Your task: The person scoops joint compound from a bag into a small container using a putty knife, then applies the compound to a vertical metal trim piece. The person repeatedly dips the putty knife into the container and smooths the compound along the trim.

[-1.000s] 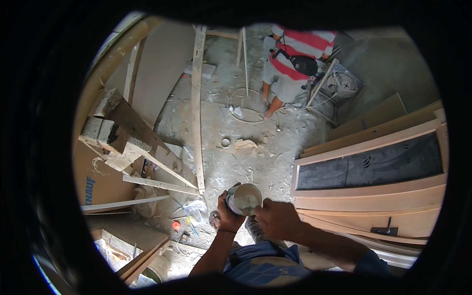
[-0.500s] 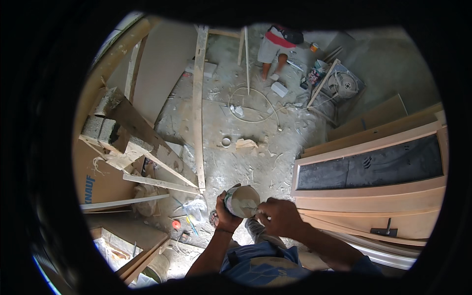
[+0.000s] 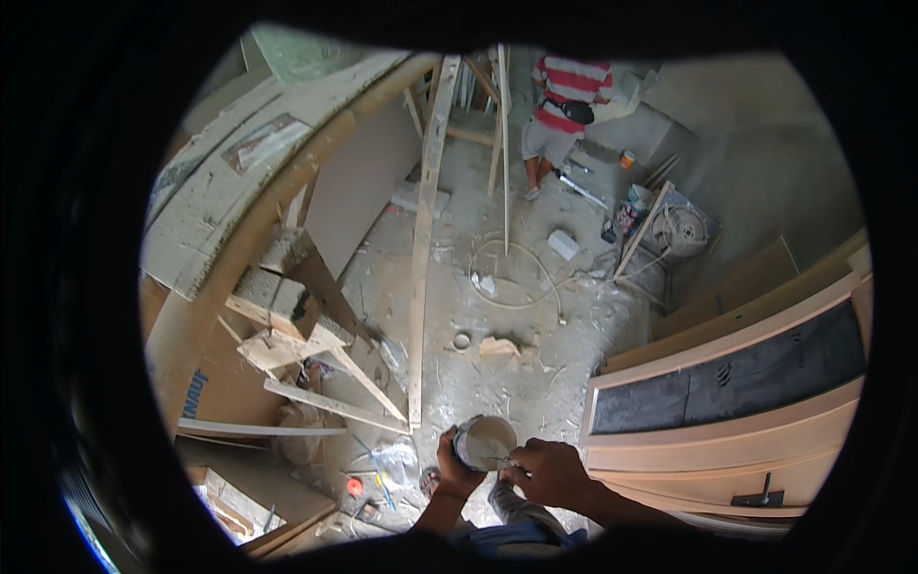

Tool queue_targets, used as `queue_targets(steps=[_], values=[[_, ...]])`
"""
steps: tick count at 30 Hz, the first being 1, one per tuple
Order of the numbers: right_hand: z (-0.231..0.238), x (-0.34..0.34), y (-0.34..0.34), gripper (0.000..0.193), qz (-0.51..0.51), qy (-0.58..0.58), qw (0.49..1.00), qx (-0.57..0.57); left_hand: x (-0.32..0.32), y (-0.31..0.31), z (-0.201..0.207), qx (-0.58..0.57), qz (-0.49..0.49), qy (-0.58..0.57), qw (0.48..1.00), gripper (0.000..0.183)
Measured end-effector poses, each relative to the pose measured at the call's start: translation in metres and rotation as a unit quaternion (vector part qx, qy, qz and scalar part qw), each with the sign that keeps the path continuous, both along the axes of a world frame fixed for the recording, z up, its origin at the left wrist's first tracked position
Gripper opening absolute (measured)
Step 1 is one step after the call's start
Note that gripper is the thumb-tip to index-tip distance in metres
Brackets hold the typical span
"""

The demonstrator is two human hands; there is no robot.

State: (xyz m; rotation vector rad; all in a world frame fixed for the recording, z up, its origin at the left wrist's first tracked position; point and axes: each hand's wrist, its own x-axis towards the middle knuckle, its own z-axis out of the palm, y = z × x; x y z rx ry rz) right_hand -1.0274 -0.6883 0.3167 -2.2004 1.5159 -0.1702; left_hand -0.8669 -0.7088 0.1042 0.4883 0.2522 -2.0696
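The tub is held above the near edge of the floor, in front of the wearer's body, its mouth tilted up into view and pale paste visible inside. The left hand is curled around the tub's left side, partly hidden by it. The right hand is closed around a small tool at the tub's right rim; the tool's shape is too small to tell.

On the floor beyond the tub lie a pale ring and, just beside it, a torn tan scrap. Farther toward the far edge lie a looped hose and a white block. Left of the wearer's foot are a clear bag and a red round piece.

Along the floor's right edge lies a wooden door with a dark inset; nearer, a black handle sits on another wooden panel. Beyond the door stands a fan. A long timber runs up the left part of the floor, near rough blocks and a brown board. Near the far edge stands a co-worker in a striped red-and-white top, with an orange pot to the right.
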Motion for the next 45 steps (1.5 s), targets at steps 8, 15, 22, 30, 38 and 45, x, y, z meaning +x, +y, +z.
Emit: queue_targets(steps=[8,15,22,30,38,45], values=[[0.001,0.002,0.008,0.022,0.032,0.052,0.996,0.06,0.0,-0.001,0.0,-0.005,-0.026,-0.015,1.0,0.063],[-0.024,-0.018,-0.013,0.023,0.089,0.105,0.99,0.014,0.002,-0.018,-0.002,-0.016,-0.091,-0.021,0.996,0.071],[-0.012,-0.01,-0.04,0.027,0.254,0.117,0.943,-0.179,-0.004,-0.009,0.0,-0.075,-0.081,0.064,0.992,0.066],[-0.038,-0.039,-0.08,0.033,0.071,0.06,0.927,0.364,0.0,-0.003,-0.011,-0.049,0.01,-0.026,0.998,0.069],[-0.02,0.0,-0.043,0.025,0.14,0.207,0.864,0.437,-0.005,-0.001,-0.023,-0.038,0.001,-0.095,0.995,0.058],[0.007,0.035,-0.072,0.035,0.167,0.12,0.975,0.09,0.0,-0.034,-0.028,-0.061,-0.052,-0.023,0.996,0.058]])
